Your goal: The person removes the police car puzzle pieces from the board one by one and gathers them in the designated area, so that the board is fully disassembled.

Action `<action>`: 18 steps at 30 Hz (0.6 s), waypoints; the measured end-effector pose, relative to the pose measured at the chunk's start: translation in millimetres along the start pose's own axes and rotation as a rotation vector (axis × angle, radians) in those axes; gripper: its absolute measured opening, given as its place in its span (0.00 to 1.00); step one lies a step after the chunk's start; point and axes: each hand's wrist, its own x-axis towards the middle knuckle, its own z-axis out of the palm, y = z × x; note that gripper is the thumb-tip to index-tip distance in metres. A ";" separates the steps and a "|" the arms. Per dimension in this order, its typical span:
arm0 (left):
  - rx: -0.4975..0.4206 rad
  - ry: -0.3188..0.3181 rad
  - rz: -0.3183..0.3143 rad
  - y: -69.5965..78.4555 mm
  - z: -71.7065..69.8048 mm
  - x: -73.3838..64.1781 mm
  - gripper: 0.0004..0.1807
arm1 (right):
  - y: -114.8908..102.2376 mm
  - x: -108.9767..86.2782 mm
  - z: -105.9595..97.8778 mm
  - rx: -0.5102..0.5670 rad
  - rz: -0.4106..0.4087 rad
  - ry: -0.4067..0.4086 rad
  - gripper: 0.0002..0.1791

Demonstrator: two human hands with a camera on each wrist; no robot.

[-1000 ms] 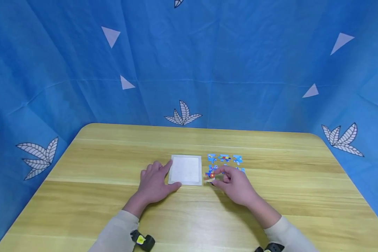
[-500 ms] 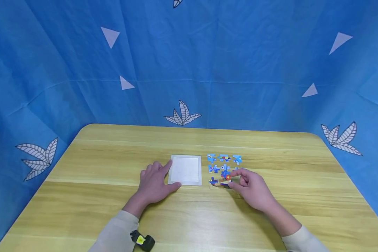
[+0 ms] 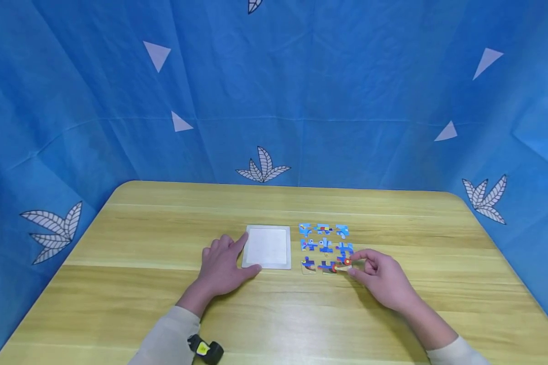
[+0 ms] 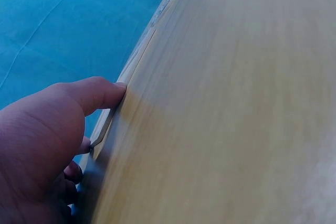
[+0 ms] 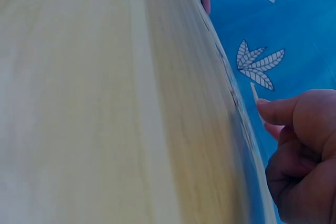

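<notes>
My right hand (image 3: 383, 279) pinches a jigsaw piece (image 3: 347, 261) with red, blue and cream on it between thumb and index finger. In the right wrist view this held piece (image 5: 254, 92) shows edge-on, raised above the table. Beneath and beside it, other jigsaw pieces (image 3: 326, 245) lie apart in three loose rows, mostly blue with printed pictures. My left hand (image 3: 221, 266) rests at the left side of a square white puzzle tray (image 3: 288, 248), index finger at its upper left and thumb on the lower edge. The left thumb (image 4: 102, 92) presses the tray's edge in the left wrist view.
Everything lies on a wooden table (image 3: 164, 213) with rounded far corners. Behind and around it hangs a blue cloth (image 3: 347, 76) with white triangles and leaf prints. A black device with a yellow label (image 3: 205, 350) is on the left wrist.
My right hand has carried the pinched piece rightward along the bottom row, from its left end to its right end, uncovering pieces there. The left hand has stayed at the tray.
</notes>
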 end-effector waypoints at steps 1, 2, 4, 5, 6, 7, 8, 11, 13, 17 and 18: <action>0.001 -0.001 0.000 -0.1 0.0 0.0 0.50 | 0.9 -0.3 -1.1 -0.002 0.003 -0.001 0.12; 0.002 -0.001 0.001 -0.3 0.0 0.2 0.50 | 1.6 -0.6 -2.1 -0.003 0.005 -0.001 0.13; 0.003 -0.002 0.001 -0.4 -0.3 0.1 0.50 | 3.4 -1.3 -3.6 -0.006 0.016 -0.005 0.13; 0.003 -0.002 0.002 -0.5 -0.3 0.1 0.50 | 4.3 -1.6 -4.3 -0.009 0.021 -0.007 0.13; 0.003 -0.002 0.003 -0.5 -0.4 0.2 0.50 | 5.1 -2.0 -4.9 -0.013 0.026 -0.009 0.14; 0.003 -0.003 0.004 -0.6 -0.5 0.2 0.50 | 6.0 -2.4 -5.4 -0.017 0.030 -0.011 0.14; 0.002 -0.002 0.004 -0.6 -0.5 0.2 0.50 | 6.7 -2.8 -5.8 -0.023 0.032 -0.013 0.14; 0.001 -0.002 0.001 -0.4 -0.7 0.1 0.50 | 9.1 -3.6 -6.5 -0.040 0.028 -0.015 0.14; 0.001 -0.002 -0.001 -0.2 -0.8 0.1 0.50 | 10.4 -3.9 -6.6 -0.048 0.022 -0.018 0.14; -0.001 0.000 0.000 -0.1 -0.6 0.1 0.50 | 12.5 -4.2 -6.3 -0.071 0.010 -0.028 0.13; 0.001 0.001 0.001 -0.2 -0.4 0.2 0.50 | 13.0 -4.3 -6.2 -0.078 0.010 -0.031 0.13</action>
